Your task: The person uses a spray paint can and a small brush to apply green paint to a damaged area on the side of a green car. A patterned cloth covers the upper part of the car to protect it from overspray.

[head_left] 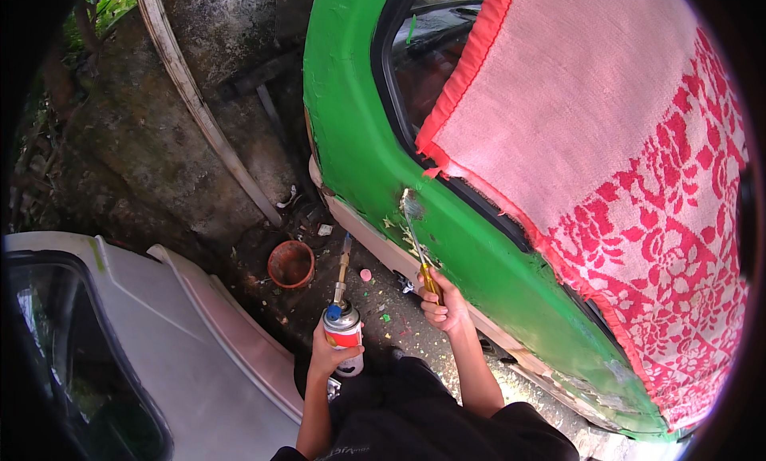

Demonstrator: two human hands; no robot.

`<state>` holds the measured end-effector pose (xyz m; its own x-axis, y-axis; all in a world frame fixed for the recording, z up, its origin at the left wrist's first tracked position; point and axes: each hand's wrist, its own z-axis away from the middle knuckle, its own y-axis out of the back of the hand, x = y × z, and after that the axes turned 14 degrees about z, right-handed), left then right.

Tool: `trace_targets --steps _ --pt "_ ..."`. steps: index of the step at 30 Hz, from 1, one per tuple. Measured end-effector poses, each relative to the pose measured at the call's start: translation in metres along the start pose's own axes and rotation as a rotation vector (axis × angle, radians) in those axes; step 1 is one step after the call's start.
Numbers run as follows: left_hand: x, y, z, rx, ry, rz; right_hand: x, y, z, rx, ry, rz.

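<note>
My left hand [335, 352] is wrapped round the can of a gas blowtorch [343, 333], red and white with a blue knob. Its brass-coloured burner tube points away from me, bluish at the tip; I cannot tell whether a flame burns. My right hand [445, 303] grips the amber handle of a screwdriver [432, 282]. The thin metal shaft reaches up to the green car body [455, 229], its end at a scuffed, greyish patch [410, 201] below the window. Around that patch the green paint is flaked and broken. The burner tip stands apart from the panel.
A pink-and-red floral cloth [590, 102] covers the car's windows and roof. At left stands a whitish car [215, 357]. On the ground between are a terracotta pot [291, 264], a pink round piece [366, 275] and scattered paint chips. A long curved strip [203, 102] leans at the back.
</note>
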<state>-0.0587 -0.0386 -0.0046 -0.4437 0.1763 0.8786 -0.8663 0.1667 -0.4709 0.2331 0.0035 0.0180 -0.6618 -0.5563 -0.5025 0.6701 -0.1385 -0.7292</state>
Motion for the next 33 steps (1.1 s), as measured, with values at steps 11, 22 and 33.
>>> trace_targets --steps 11,22,33 --pt "-0.004 -0.003 0.001 0.032 0.034 0.012 -0.017 -0.015 0.011 0.072 0.028 0.103" --pt "-0.001 -0.003 0.006 0.028 0.001 -0.018 0.018 0.001 0.003 -0.083 0.011 -0.135" --pt "-0.001 -0.001 0.002 -0.070 0.120 0.028 0.017 0.001 0.013 -0.009 0.066 0.011"
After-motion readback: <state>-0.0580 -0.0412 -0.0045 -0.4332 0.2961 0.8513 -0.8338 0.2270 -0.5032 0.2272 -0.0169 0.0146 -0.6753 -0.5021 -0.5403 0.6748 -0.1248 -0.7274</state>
